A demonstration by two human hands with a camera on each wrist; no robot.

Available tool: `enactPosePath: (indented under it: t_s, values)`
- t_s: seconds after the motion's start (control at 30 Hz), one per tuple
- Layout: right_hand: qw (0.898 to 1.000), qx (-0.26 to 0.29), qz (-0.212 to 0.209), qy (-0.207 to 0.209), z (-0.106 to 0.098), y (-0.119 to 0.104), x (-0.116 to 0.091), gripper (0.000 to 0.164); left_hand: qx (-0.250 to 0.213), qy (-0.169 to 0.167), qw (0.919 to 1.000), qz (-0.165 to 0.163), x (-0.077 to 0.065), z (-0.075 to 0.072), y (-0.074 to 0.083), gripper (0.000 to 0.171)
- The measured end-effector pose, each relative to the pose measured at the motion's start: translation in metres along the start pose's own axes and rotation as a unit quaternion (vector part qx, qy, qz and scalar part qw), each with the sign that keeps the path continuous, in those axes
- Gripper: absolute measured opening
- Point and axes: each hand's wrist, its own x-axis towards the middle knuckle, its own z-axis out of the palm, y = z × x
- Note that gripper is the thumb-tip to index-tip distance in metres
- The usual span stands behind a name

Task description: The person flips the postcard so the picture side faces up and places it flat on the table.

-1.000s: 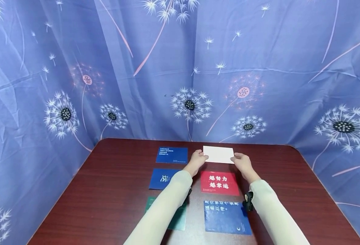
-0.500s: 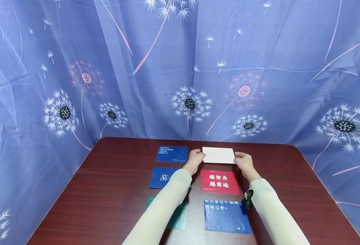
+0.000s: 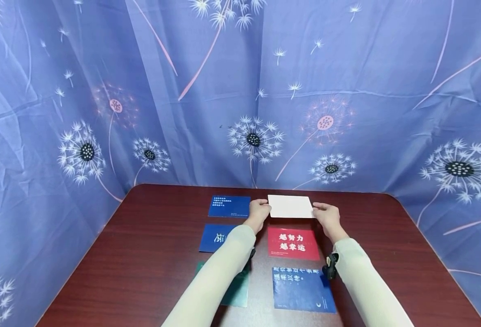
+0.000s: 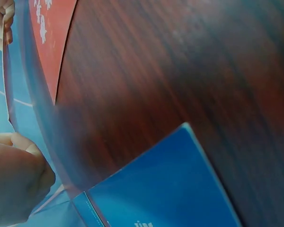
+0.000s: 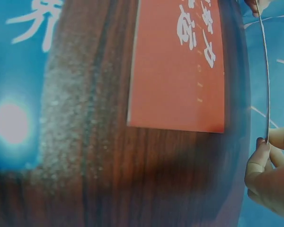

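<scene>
At the back of the table, a white card (image 3: 291, 206) is held between both hands, its blank side facing up. My left hand (image 3: 258, 213) pinches its left edge and my right hand (image 3: 327, 219) pinches the right edge. Both wrist views show the card edge-on, as a thin strip (image 5: 266, 71) raised off the tabletop, with the right thumb and fingers (image 5: 262, 161) around its end. Just in front of it lies a red card (image 3: 293, 244) with white lettering. A blue card (image 3: 229, 206) with small text lies left of my left hand.
A second blue card (image 3: 216, 238) and a green card (image 3: 236, 290) lie partly under my left forearm. A large blue card (image 3: 303, 291) sits nearer, left of my right wrist. The dark wooden table (image 3: 142, 254) ends against a blue dandelion curtain (image 3: 199, 150).
The white card and my left hand have shifted slightly left. My right hand keeps its hold at the right edge. The other cards have stayed where they were.
</scene>
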Motion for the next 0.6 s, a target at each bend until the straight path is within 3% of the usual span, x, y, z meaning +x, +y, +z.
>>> enactPosePath:
  t_s: [0.2,0.33,0.6]
  values:
    - [0.999,0.038,0.012,0.001,0.0,-0.0034,0.0011,0.036,-0.006,0.027,0.9994,0.019,0.0008,-0.0012,0.0,0.022]
    - [0.998,0.06,0.012,-0.003,-0.0003,-0.0043,0.0016,0.035,-0.038,0.026,0.9985,0.029,0.0004,-0.003,0.0001,0.018]
    - [0.996,0.092,0.008,0.007,-0.0001,-0.0065,0.0047,0.034,-0.055,0.027,0.9972,0.044,0.0029,-0.0053,0.0019,0.016]
